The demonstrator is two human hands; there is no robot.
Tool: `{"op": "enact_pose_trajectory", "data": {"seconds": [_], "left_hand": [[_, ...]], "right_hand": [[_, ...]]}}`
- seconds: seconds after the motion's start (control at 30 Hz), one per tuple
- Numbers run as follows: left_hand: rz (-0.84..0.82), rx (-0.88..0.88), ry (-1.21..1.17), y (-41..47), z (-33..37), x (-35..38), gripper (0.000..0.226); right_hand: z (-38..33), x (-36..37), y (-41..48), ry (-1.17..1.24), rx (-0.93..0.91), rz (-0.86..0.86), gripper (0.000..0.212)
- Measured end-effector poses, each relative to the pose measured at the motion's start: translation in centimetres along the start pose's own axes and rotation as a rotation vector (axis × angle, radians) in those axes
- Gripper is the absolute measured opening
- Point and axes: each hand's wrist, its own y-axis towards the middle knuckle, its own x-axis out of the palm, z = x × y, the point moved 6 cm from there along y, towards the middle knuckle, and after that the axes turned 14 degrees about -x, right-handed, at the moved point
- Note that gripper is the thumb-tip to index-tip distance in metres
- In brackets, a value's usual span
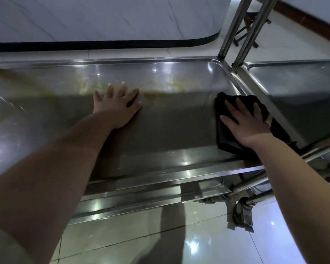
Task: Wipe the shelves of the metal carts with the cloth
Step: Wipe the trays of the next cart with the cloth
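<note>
Head view
Near shelf: a shallow steel tray with a raised rim, on the closer metal cart.
In the shelf: a yellow-brown smear runs along its far half; a black cloth lies at its right end, against the rim.
Right hand: flat on the cloth, fingers straight and spread, pressing it to the shelf, not clenched round it.
Left hand: palm down on the bare middle of the shelf, fingers released and splayed, their tips at the smear.
Second shelf: another steel tray just right of the near shelf, rims side by side.
Posts: two steel uprights rise at the near shelf's far right corner.
Caster: below the near shelf's front right corner.
Floor: glossy pale tiles under the shelf.
Counter: white, marble-patterned, black base, beyond the shelf's far rim.
Behind the posts: a dark piece of furniture, possibly a stool.
</note>
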Motion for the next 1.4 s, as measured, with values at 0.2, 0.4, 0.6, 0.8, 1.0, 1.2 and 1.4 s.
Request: {"op": "enact_pose_trajectory", "data": {"seconds": [0.2,0.4,0.6,0.8,1.0,1.2,1.4], "left_hand": [[0.017,-0.025,-0.045,0.0,-0.3,0.0,0.051],[0.019,-0.077,-0.042,0.0,-0.8,0.0,0.052],[0.017,-0.066,-0.047,0.0,-0.3,0.3,0.052],[0.037,-0.072,-0.024,0.0,-0.2,0.5,0.052],[0.038,-0.083,-0.042,-0.2,-0.4,0.3,0.055],[0.036,-0.082,-0.053,-0.1,-0.3,0.3,0.055],[0.037,-0.103,-0.032,0.1,-0.2,0.7,0.054]], "right_hand": [[-11.2,0.1,5.7,0.032,-0.080,0.044,0.064],[-23.4,1.3,7.9,0.034,-0.400,0.001,0.067],[-6.6,-1.2,9.9,0.069,-0.089,0.030,0.067],[-6.8,-1.3,10.7,0.074,0.010,0.060,0.064],[-24.4,0.8,11.1,0.015,-0.491,0.041,0.061],[-12.0,-1.5,13.6,0.054,-0.294,0.098,0.062],[-2.6,-2.3,14.3,-0.029,-0.072,0.025,0.061]]}}
